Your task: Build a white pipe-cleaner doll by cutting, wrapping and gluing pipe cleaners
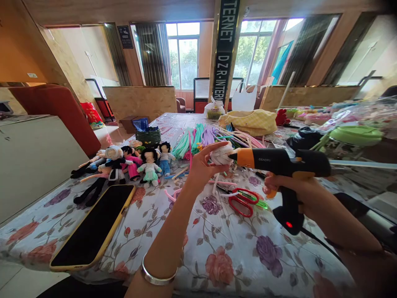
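Note:
My left hand point(201, 165) is closed around a small, rounded white fluffy piece point(221, 155), pinching it between thumb and fingers above the table. My right hand point(290, 188) grips a black and orange hot glue gun point(283, 160) by its handle, where a red light glows. The gun's nozzle points left and is right at the white piece; whether it touches cannot be made out. Below them lie red-handled scissors point(243, 203) and loose pipe cleaner pieces. Bundles of mint, purple and pink pipe cleaners point(211, 135) are heaped just behind my left hand.
Several small dolls point(150, 165) lie at the left, beside a dark basket point(148, 135). A phone in a yellow case point(94, 227) rests on the flowered tablecloth point(214, 265). Farther back are a yellow checked cloth point(248, 123) and plastic bags. A cord trails from the glue gun.

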Motion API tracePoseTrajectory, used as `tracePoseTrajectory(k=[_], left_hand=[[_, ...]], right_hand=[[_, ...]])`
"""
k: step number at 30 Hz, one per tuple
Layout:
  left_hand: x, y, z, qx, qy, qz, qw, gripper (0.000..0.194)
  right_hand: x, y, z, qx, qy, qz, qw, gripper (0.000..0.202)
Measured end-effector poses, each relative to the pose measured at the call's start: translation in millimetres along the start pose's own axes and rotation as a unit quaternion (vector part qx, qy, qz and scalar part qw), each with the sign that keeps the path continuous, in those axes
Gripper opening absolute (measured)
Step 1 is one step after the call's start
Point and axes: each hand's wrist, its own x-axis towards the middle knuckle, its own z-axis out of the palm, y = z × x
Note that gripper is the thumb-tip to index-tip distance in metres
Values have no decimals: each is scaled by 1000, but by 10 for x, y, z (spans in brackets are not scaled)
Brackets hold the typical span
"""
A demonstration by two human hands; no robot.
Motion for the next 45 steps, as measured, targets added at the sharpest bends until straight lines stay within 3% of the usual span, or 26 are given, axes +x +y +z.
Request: tracePoseTrajectory(k=[19, 24, 37, 45], left_hand=[[11, -4, -26, -16, -1, 0, 1000, 57], [15, 0, -36, -25, 5, -2, 1000, 57], [20, -20, -56, -27, -3, 0, 1000, 57], [27, 9, -59, -54, 1, 2, 999, 55]], right_hand=[[4, -19, -5, 17, -19, -12, 1000, 21], [9, -22, 1, 12, 7, 15, 1000, 23], [22, -11, -33, 7, -7, 31, 999, 25], [29, -13, -32, 1, -10, 8, 1000, 21]])
